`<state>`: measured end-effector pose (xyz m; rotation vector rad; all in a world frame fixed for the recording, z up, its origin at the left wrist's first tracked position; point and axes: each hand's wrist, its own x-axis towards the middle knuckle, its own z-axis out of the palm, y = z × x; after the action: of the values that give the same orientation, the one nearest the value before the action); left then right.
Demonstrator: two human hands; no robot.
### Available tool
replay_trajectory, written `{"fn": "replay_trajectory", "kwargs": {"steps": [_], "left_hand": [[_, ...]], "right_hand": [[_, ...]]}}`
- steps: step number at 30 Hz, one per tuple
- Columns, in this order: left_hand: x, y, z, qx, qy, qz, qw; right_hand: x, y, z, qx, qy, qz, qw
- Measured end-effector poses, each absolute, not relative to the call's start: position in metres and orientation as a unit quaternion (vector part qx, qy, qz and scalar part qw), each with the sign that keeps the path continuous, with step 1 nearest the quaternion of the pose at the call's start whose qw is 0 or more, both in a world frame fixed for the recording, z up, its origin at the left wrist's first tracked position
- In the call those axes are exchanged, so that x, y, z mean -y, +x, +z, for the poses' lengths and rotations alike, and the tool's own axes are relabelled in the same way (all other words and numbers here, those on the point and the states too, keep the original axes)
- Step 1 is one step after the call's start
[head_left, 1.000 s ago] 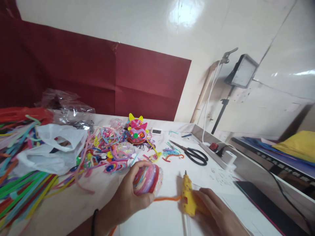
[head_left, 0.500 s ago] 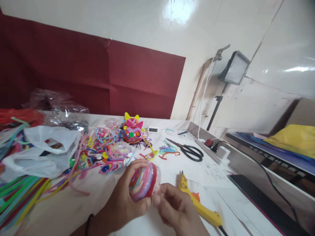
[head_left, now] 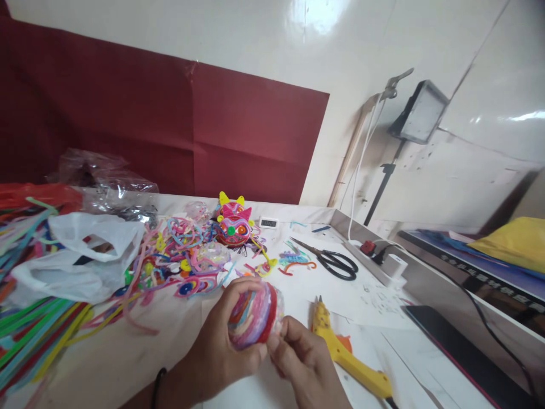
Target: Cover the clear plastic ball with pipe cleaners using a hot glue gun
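In the head view my left hand (head_left: 227, 335) is wrapped round a ball (head_left: 255, 315) covered with bands of fuzzy pipe cleaner in pink, purple, red, orange and blue. Its right side looks clear and uncovered. At the ball's lower right edge, the thumb and fingers of my right hand (head_left: 300, 355) are pinched together; whatever is between them is too small to make out. Just right of that hand lies a yellow glue gun (head_left: 349, 358), nozzle pointing away. Black-handled scissors (head_left: 330, 258) rest farther back, beside blue and orange pipe cleaner pieces (head_left: 296, 261).
A colourful animal-face ornament (head_left: 232, 224) stands behind a heap of pipe cleaners (head_left: 179, 236). White plastic bags (head_left: 85, 255) and loose strips (head_left: 51, 329) occupy the left. Along the right run a power strip (head_left: 374, 264), a black phone-like slab (head_left: 451, 346) and a lamp (head_left: 419, 111).
The view has shifted slightly, so the scene sits a little farther right. Both hands keep nearly the same pose on the ball.
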<state>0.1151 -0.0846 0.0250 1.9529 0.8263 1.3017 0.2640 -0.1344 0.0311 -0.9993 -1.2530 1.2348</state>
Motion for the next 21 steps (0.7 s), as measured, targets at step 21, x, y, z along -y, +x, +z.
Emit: {"fn": "replay_trajectory", "kwargs": {"steps": [21], "left_hand": [[0.078,0.111,0.02,-0.372,0.704,0.472,0.379]], "right_hand": [[0.13,0.263,0.016,0.449,-0.388,0.557,0.581]]}}
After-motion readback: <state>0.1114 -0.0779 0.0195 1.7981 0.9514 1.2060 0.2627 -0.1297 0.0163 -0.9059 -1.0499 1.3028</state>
